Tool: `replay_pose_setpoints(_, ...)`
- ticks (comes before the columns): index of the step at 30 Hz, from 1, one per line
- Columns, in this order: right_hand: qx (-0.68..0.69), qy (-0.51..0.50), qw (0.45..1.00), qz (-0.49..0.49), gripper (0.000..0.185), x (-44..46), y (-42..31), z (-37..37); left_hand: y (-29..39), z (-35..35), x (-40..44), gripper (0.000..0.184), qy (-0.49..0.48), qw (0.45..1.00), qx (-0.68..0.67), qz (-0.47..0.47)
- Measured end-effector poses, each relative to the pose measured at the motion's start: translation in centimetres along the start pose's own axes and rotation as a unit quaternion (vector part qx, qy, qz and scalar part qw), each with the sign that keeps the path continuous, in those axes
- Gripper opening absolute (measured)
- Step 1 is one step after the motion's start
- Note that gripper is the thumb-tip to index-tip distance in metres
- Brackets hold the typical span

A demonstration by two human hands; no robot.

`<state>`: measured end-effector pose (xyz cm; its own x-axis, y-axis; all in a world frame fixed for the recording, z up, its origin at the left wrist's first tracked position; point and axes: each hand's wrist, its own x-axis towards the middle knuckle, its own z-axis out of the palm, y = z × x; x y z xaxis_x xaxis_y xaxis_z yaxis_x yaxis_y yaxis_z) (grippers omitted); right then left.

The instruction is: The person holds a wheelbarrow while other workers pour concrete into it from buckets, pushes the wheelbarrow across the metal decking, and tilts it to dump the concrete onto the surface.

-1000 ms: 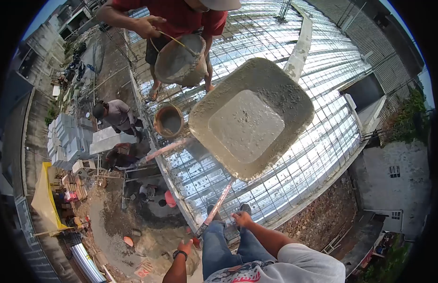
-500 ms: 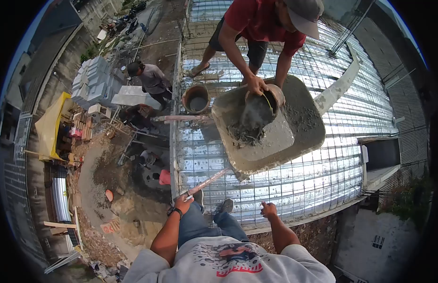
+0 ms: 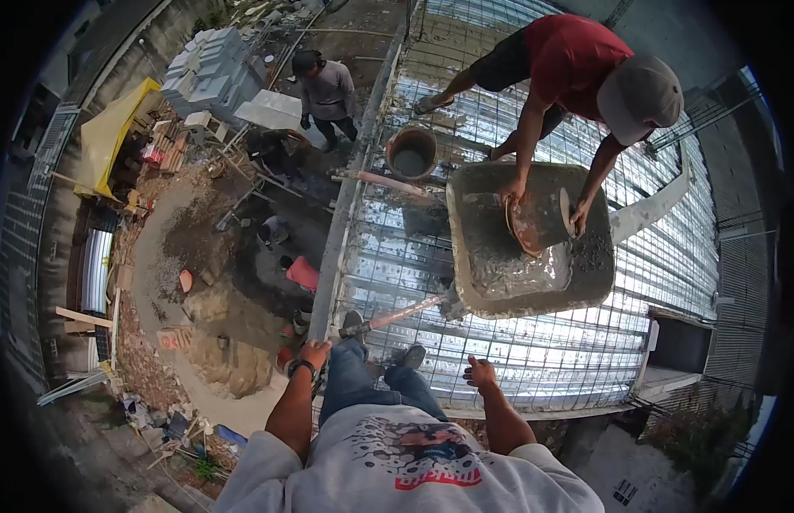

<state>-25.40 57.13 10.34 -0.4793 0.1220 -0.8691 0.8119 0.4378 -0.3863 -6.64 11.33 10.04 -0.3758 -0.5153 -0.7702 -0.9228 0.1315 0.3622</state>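
Note:
A wheelbarrow [image 3: 459,256] with wet grey concrete in its tray stands before me on the metal decking. My left hand [image 3: 314,352] is just off the black grip of its near handle [image 3: 405,312], fingers loosely extended and holding nothing visible. On the other side, my right hand [image 3: 480,374] hovers over the deck's near edge, fingers apart and empty. Across the tray, a co-worker in a red shirt [image 3: 576,56] grips a bucket [image 3: 540,221] tilted down into the concrete. A second bucket [image 3: 411,154] sits upright on the deck beside the far handle [image 3: 392,184].
Rebar mesh [image 3: 414,359] covers the shiny decking under my feet. Along the left runs the deck's edge [image 3: 335,274], with a drop to lower ground where several people work. A dark opening [image 3: 677,344] lies at the right.
My left hand has come away from the handle grip. The co-worker has tipped the bucket further over and leaned right. My view has turned, shifting the wheelbarrow rightward; my right hand stays open.

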Motion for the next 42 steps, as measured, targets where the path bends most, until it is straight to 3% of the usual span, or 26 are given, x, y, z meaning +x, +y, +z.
replay_pose_setpoints(7, -0.020, -0.020, 0.998, -0.048, 0.046, -2.4, -6.8, 8.0, -7.8, -3.2, 9.4, 0.069, 0.021, 0.998, -0.035, 0.044)
replay_pose_setpoints(13, -0.026, -0.041, 0.989, -0.138, 0.046, -3.3, -11.7, 15.2, -6.5, -9.4, 10.2, 0.065, 0.029, 0.994, -0.089, 0.062)
replay_pose_setpoints(18, -0.071, -0.071, 0.988, -0.121, 0.043, -4.8, -13.9, 18.6, -7.9, -11.3, 12.5, 0.054, 0.075, 0.991, -0.080, 0.075)
replay_pose_setpoints(21, -0.077, -0.067, 0.991, -0.084, 0.046, -3.7, -13.3, 19.2, -9.8, -11.0, 13.5, 0.070, 0.011, 0.980, -0.196, 0.029)
replay_pose_setpoints(27, -0.117, -0.071, 0.990, -0.038, 0.043, -2.6, -13.6, 17.5, -9.6, -12.7, 9.4, 0.071, 0.005, 0.990, -0.127, -0.053)
replay_pose_setpoints(30, -0.139, -0.055, 0.988, -0.045, 0.045, -1.3, -14.3, 16.4, -13.5, -10.2, 8.5, 0.069, 0.008, 0.985, -0.171, 0.000)
replay_pose_setpoints(33, -0.152, -0.077, 0.983, -0.060, 0.047, -0.1, -16.0, 15.9, -14.1, -11.0, 2.2, 0.061, -0.044, 0.994, -0.104, -0.008)
replay_pose_setpoints(37, -0.164, -0.099, 0.978, -0.085, 0.045, 0.9, -18.4, 16.3, -17.1, -11.2, -3.5, 0.047, -0.146, 0.980, 0.107, 0.080)
replay_pose_setpoints(39, -0.170, -0.101, 0.975, -0.098, 0.042, 0.7, -19.4, 16.7, -21.8, -7.3, -2.5, 0.044, -0.119, 0.968, 0.216, 0.046)
replay_pose_setpoints(42, -0.174, -0.119, 0.971, -0.117, 0.036, 1.1, -20.0, 16.2, -22.0, -6.5, -4.2, 0.044, -0.146, 0.958, 0.248, 0.009)
